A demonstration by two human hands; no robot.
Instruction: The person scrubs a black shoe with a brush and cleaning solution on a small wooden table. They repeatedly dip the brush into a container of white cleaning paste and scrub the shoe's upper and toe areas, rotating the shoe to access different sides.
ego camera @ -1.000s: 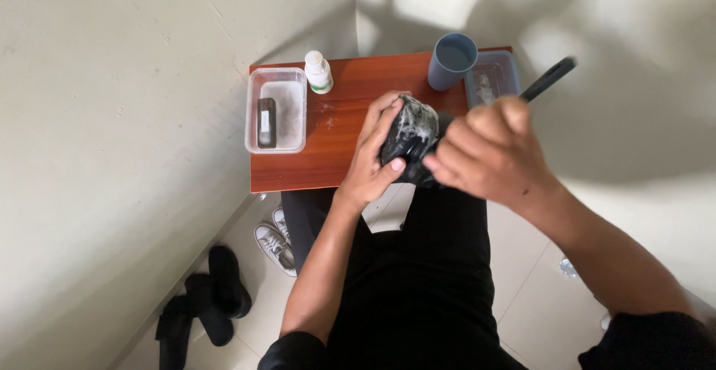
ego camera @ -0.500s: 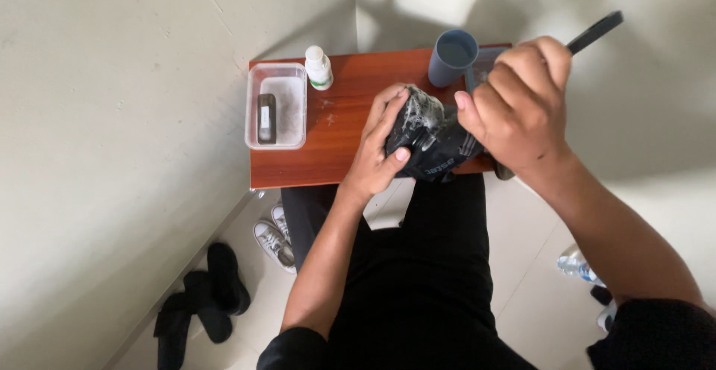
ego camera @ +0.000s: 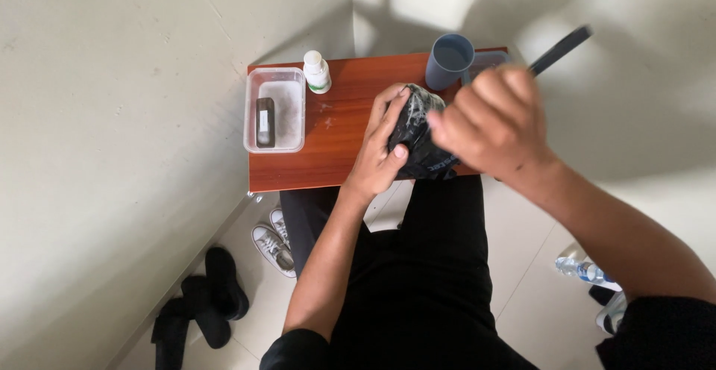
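Note:
My left hand [ego camera: 379,150] grips a black shoe [ego camera: 415,135] with pale foam on it, held over the front edge of a small reddish wooden table [ego camera: 335,127]. Just right of the shoe, my right hand [ego camera: 492,120] is closed around a brush whose black handle [ego camera: 561,48] sticks up and to the right. The brush head is hidden behind my fingers, against the shoe.
On the table stand a clear plastic tub [ego camera: 274,109] with a dark block inside, a small white bottle [ego camera: 317,71] and a grey-blue cup [ego camera: 449,61]. White sneakers [ego camera: 272,239] and black shoes [ego camera: 205,303] lie on the floor at left. A water bottle [ego camera: 585,269] lies at right.
My right hand with the brush swung up and right, then came back down against the shoe. The left hand kept its hold on the shoe.

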